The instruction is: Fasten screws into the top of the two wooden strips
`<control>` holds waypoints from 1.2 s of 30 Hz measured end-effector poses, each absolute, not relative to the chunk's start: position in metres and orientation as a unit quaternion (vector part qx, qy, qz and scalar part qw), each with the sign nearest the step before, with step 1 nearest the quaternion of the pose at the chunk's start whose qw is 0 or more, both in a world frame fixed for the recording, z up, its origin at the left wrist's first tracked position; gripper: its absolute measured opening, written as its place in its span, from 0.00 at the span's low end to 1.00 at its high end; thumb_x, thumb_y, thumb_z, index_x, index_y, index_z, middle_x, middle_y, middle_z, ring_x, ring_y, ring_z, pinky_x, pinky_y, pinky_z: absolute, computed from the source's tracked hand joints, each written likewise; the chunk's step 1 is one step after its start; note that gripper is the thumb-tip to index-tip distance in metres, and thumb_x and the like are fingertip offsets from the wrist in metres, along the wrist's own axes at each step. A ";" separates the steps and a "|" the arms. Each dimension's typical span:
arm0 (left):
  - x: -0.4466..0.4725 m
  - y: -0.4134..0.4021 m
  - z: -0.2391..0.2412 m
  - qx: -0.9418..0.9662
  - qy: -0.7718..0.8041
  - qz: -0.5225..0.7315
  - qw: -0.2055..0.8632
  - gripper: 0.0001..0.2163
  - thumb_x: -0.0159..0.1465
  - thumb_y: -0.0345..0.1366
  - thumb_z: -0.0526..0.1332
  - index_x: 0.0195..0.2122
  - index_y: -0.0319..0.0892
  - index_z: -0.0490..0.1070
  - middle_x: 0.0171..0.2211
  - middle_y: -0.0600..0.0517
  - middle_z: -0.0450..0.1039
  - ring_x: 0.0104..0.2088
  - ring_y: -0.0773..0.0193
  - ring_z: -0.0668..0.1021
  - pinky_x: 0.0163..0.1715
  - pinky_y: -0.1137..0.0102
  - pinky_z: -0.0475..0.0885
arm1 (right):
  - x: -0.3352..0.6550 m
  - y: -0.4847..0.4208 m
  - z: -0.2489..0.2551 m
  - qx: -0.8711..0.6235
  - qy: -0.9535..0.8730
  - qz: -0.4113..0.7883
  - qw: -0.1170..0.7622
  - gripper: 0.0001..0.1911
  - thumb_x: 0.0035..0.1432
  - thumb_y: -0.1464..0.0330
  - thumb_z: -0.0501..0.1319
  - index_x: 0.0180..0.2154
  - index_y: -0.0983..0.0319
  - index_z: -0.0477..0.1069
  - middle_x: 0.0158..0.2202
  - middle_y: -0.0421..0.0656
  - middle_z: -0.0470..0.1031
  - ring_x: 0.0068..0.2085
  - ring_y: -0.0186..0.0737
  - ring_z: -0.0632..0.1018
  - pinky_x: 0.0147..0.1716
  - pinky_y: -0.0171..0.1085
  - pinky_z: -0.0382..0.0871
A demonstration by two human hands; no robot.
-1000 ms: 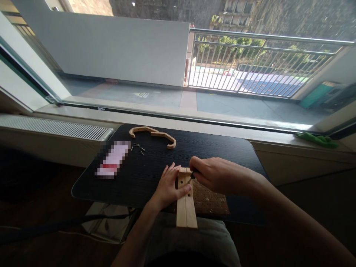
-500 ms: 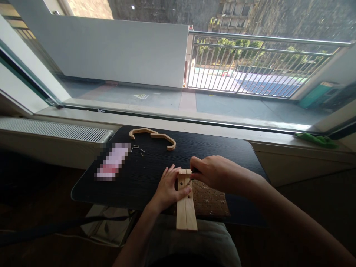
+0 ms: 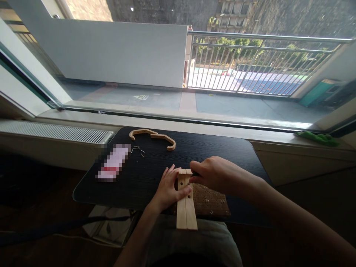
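My left hand [image 3: 167, 191] lies against two pale wooden strips [image 3: 187, 215] placed side by side, its thumb pressing across their top and its fingers stretched along the left side. Dark holes show in the strips. My right hand [image 3: 210, 172] is closed around a dark-handled screwdriver [image 3: 196, 174], held over the upper part of the right strip. Most of the handle is hidden in my fist, and its tip meets the wood near a hole. Beneath the strips sits a rough, pitted brown board [image 3: 211, 200], reaching out to the right.
Two curved wooden hooks [image 3: 164, 137] lie at the back of the black table [image 3: 217, 142]. Several screws [image 3: 138, 150] are scattered left of them, beside a blurred pink packet [image 3: 114, 161]. A radiator [image 3: 55, 131] and a windowsill with a green cloth [image 3: 317, 138] border the table.
My right hand has turned slightly and sits a little lower, so less of the screwdriver's shaft shows. My left hand and the wooden strips hold their place.
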State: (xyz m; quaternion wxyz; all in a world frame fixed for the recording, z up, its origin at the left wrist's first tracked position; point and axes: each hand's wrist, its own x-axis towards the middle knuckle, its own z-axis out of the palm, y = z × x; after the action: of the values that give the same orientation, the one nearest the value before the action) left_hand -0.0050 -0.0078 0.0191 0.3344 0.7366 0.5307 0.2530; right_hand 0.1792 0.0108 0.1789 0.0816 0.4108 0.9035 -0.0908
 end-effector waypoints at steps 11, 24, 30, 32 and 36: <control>-0.007 -0.007 0.016 0.742 0.523 0.258 0.332 0.26 0.56 0.46 0.67 0.54 0.42 0.68 0.58 0.42 0.71 0.68 0.41 0.59 0.68 0.44 0.47 | 0.175 0.015 0.182 0.410 0.905 -0.022 0.114 0.17 0.68 0.56 0.57 0.38 0.63 0.73 0.25 0.46 0.79 0.28 0.44 0.80 0.21 0.36 0.45; -0.005 -0.007 0.020 0.737 0.529 0.249 0.338 0.26 0.55 0.45 0.67 0.55 0.44 0.69 0.60 0.44 0.70 0.68 0.41 0.58 0.68 0.44 0.46 | 0.187 0.006 0.182 0.357 0.923 -0.128 0.062 0.06 0.66 0.66 0.53 0.39 0.61 0.64 0.35 0.43 0.79 0.29 0.40 0.78 0.24 0.37 0.49; -0.005 -0.008 0.019 0.736 0.532 0.251 0.335 0.26 0.56 0.45 0.67 0.55 0.42 0.69 0.60 0.42 0.70 0.68 0.41 0.59 0.68 0.44 0.47 | 0.188 0.006 0.181 0.391 0.901 -0.163 0.091 0.05 0.67 0.68 0.50 0.41 0.61 0.63 0.32 0.44 0.78 0.28 0.39 0.76 0.23 0.36 0.50; -0.006 -0.008 0.018 0.736 0.533 0.253 0.331 0.26 0.56 0.44 0.67 0.55 0.42 0.69 0.60 0.42 0.70 0.68 0.41 0.59 0.68 0.44 0.47 | 0.188 0.007 0.180 0.392 0.900 -0.161 0.097 0.06 0.68 0.68 0.50 0.41 0.61 0.63 0.32 0.44 0.78 0.27 0.39 0.75 0.22 0.36 0.50; -0.006 -0.008 0.016 0.739 0.531 0.264 0.321 0.25 0.55 0.43 0.68 0.54 0.43 0.70 0.59 0.42 0.71 0.67 0.40 0.61 0.67 0.42 0.49 | 0.189 0.010 0.178 0.397 0.901 -0.139 0.107 0.07 0.68 0.66 0.51 0.42 0.61 0.64 0.30 0.44 0.78 0.26 0.39 0.76 0.20 0.36 0.48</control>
State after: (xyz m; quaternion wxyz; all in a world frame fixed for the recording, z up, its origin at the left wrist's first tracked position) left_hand -0.0056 -0.0076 0.0164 0.3213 0.7386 0.5307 0.2638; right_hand 0.1891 0.0099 0.1778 0.1069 0.3965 0.9011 -0.1389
